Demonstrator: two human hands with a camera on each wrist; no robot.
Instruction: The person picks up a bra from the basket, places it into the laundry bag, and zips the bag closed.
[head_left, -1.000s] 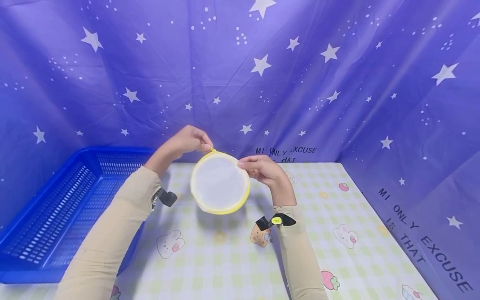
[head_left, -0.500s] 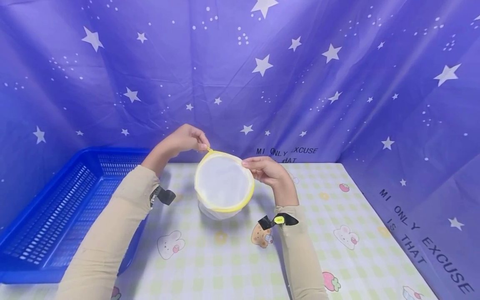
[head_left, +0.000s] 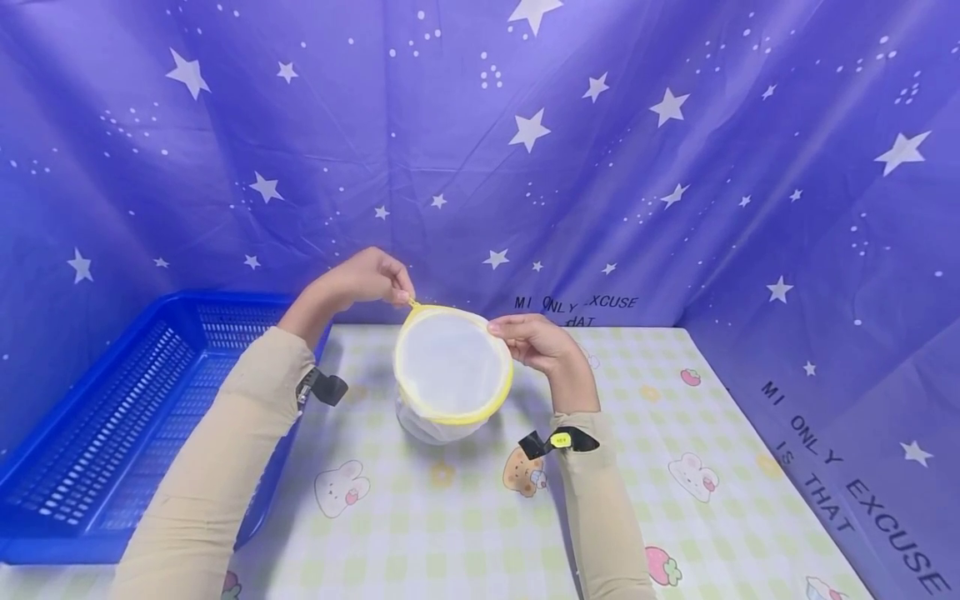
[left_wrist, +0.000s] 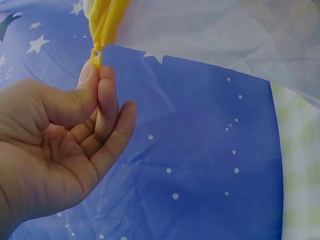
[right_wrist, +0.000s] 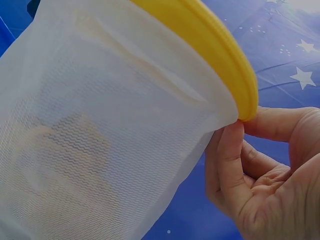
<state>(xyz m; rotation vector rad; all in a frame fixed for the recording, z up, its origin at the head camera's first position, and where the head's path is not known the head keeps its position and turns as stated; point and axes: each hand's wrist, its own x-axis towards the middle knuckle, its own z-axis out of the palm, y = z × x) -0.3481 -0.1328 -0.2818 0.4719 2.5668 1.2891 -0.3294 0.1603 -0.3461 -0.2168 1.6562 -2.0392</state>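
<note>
A round white mesh laundry bag [head_left: 452, 362] with a yellow zippered rim [right_wrist: 220, 47] hangs between both hands, its flat circular end tilted up toward the head camera. My left hand [head_left: 367, 277] pinches the yellow zipper pull [left_wrist: 96, 59] between thumb and index finger at the bag's upper left. At the upper right, my right hand [head_left: 542, 340] pinches the bag's edge just beside the yellow trim. White mesh sides hang below the rim, above the tablecloth. Faint tan shapes show through the mesh in the right wrist view; I cannot tell what they are.
On the left of the table stands a blue plastic basket [head_left: 67, 546] with slotted walls, partly behind the left forearm. A green-checked tablecloth [head_left: 390, 542] with cartoon prints covers the table. Purple star-patterned curtains [head_left: 450, 125] hang behind it and to the right.
The left hand has drawn slightly left with the zipper pull, stretching that corner. The bag has shifted a little right, and its mesh body now shows below the rim.
</note>
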